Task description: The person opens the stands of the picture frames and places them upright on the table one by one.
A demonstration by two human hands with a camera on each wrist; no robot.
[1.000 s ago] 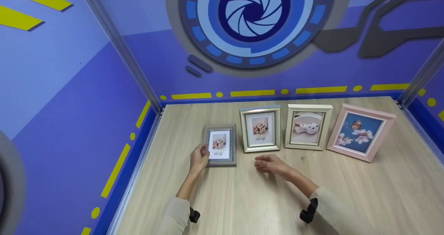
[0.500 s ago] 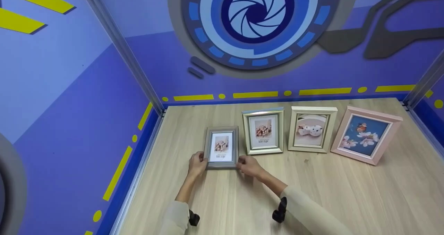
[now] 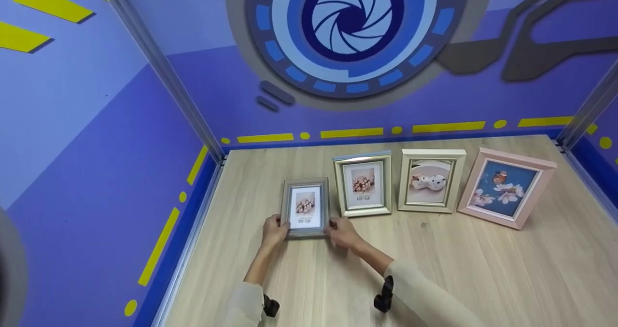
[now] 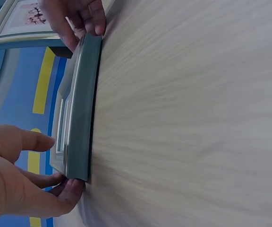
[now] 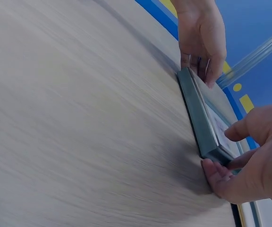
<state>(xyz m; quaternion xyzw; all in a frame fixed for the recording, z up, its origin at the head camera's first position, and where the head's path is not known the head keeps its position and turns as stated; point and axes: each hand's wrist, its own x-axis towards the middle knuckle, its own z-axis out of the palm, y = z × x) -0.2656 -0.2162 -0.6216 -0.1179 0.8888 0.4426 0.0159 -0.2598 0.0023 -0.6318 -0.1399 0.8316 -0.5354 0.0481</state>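
A grey picture frame (image 3: 305, 208) with a flower print lies face up on the wooden table, left of three standing frames. My left hand (image 3: 275, 231) grips its lower left edge, thumb over the front border and fingers curled against the side in the left wrist view. At the opposite lower corner my right hand (image 3: 344, 232) holds the frame, its thumb over the face and its fingers at the side edge. The frame's bottom edge (image 4: 85, 109) runs between both hands, close over the tabletop.
A gold frame (image 3: 363, 211) stands just right of the grey one, near my right hand. Further right stand a cream frame (image 3: 404, 182) and a pink frame (image 3: 536, 191). Blue-purple panel walls (image 3: 207, 90) bound the table (image 3: 434, 269) at the back and sides.
My right hand has come left from in front of the gold frame to the grey frame's right edge. The left hand has slid down slightly toward the lower left corner.
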